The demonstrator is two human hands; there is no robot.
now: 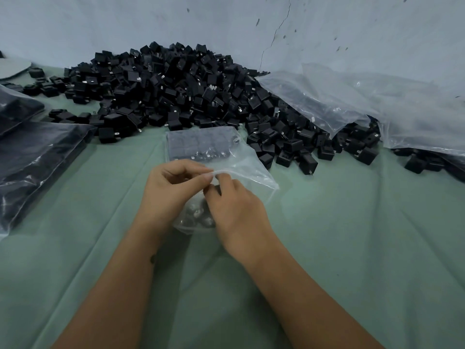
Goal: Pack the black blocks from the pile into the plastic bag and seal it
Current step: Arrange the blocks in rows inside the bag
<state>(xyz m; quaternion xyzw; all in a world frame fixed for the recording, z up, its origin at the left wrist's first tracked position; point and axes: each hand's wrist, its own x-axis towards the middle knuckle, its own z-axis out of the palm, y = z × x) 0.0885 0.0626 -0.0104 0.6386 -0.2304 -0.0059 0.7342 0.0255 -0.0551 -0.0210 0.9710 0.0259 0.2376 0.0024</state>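
A large pile of black blocks point(176, 91) with small metal prongs lies against the wall at the back. On the green cloth before it lies a small clear plastic bag point(241, 167) with black blocks inside at its far end and some near my hands. My left hand point(171, 187) pinches the bag's edge between thumb and fingers. My right hand point(236, 207) pinches the same edge right beside it, covering the bag's near part.
Filled clear bags of black blocks point(37, 157) lie stacked at the left. A big loose clear bag point(364, 102) spills blocks at the right. A green cloth point(352, 248) covers the surface. A blue-grey wall point(226, 26) stands behind the pile.
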